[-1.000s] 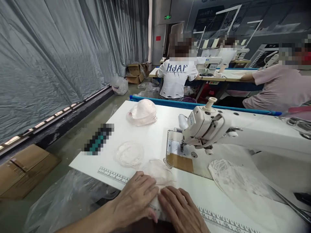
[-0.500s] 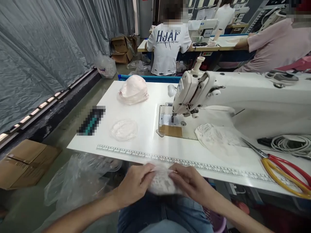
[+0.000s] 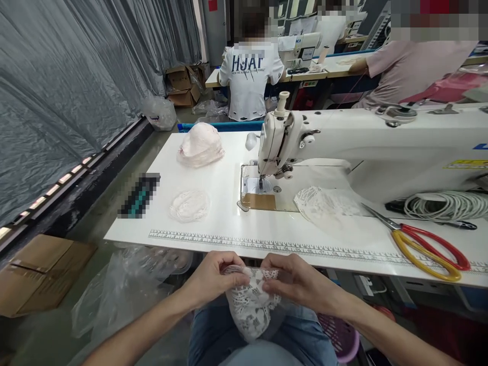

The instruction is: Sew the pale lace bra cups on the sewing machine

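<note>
Over my lap, just off the table's front edge, a white lace piece (image 3: 251, 305) hangs between both hands. My left hand (image 3: 223, 274) pinches its upper left edge between thumb and fingers. At the upper right edge my right hand (image 3: 287, 277) grips it the same way. Sheer mesh shows around the lace. On the white table (image 3: 213, 178) beyond lie a flat round lace piece (image 3: 189, 206) and, farther back, a pale pink cup-shaped stack (image 3: 201, 145). More white lace (image 3: 316, 203) lies right of the needle of the sewing machine (image 3: 274, 137).
Scissors (image 3: 427, 249) with red and yellow handles lie at the table's right, near a coiled pale cord (image 3: 446, 203). A printed ruler (image 3: 267, 246) runs along the front edge. Left on the floor are a cardboard box (image 3: 41, 274) and clear plastic (image 3: 122, 290). Co-workers sit ahead.
Both hands have drawn the lace piece from the tabletop back over my lap. It now hangs down, spread out between them. The camera view has tilted down and shifted right.
</note>
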### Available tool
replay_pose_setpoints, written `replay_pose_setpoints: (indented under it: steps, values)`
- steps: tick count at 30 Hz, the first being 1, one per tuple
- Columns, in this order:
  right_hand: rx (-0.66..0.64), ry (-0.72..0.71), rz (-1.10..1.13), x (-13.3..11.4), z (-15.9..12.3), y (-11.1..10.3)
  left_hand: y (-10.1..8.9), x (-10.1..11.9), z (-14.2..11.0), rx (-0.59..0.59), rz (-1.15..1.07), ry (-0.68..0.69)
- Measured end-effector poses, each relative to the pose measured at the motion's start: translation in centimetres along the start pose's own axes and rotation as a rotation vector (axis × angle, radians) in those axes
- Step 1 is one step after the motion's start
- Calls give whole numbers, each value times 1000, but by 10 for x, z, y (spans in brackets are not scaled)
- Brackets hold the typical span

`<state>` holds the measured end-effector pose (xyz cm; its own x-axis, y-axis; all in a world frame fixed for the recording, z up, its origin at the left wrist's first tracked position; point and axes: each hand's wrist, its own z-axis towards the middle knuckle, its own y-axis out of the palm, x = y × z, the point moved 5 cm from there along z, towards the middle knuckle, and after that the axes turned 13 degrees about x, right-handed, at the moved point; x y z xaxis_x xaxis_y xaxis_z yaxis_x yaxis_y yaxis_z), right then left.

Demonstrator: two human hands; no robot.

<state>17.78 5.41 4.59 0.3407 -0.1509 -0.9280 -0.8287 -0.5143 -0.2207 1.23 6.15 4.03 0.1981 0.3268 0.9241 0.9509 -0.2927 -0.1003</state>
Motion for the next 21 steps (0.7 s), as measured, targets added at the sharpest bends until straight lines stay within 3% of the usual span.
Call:
replay_pose_setpoints:
  steps: [7,11,16,21]
  values:
    - [113,-129,2,2,13,-6,1,5,5,-34,-102,-75]
    - [174,-148,-12,-5,23,-10,-16,23,24,52,45,23]
    - [196,-115,18,-12,57,-17,-32,73,78,-65,400,234]
    - [234,-75,-81,0,91,-49,-30,99,154,-167,708,356]
